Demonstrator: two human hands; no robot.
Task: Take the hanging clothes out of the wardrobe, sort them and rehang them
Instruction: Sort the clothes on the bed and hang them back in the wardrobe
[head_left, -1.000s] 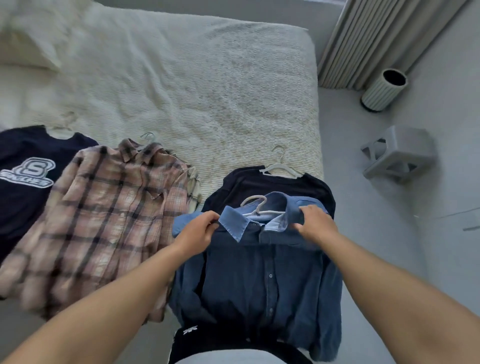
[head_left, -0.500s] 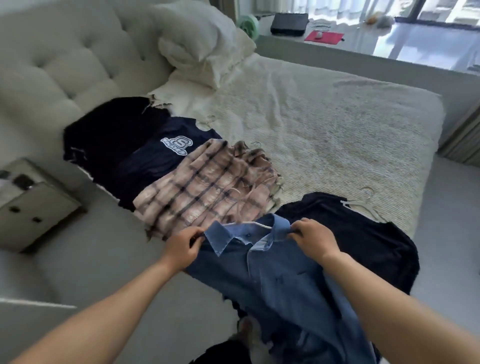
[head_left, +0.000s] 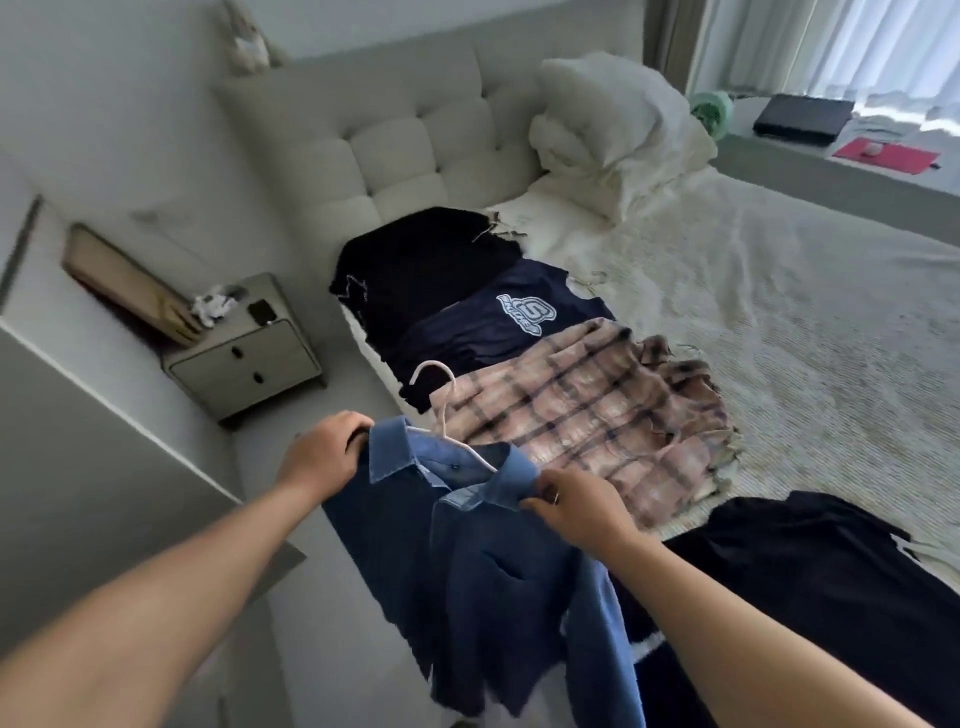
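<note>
Observed: the blue denim button-front shirt (head_left: 483, 561) is held up off the edge of the cream knit-covered bed (head_left: 779, 322), on its white plastic hanger (head_left: 441, 410), whose hook rises at 12 o'clock from the collar. The left hand (head_left: 322, 457) grips the shirt's left shoulder; the right hand (head_left: 576, 506) pinches the collar at the other shoulder. The hands are apart, each closed on fabric.

Laid along the bed edge, from 12 to 3 o'clock of the shirt: a black garment (head_left: 426, 265) nearest the headboard, a navy T-shirt with a white logo (head_left: 498, 322), a pink-and-brown plaid flannel shirt (head_left: 587, 415), and another black garment (head_left: 821, 571).

Assessment: the shirt appears to be in transit during sorting; its destination cannot be told.

Recommendation: keep both shoulders level so the hanger does not slip out of the neck. Keep the body of the shirt from dragging over the plaid shirt. Before carrying one-handed, move a grip onto the hanger hook.
</note>
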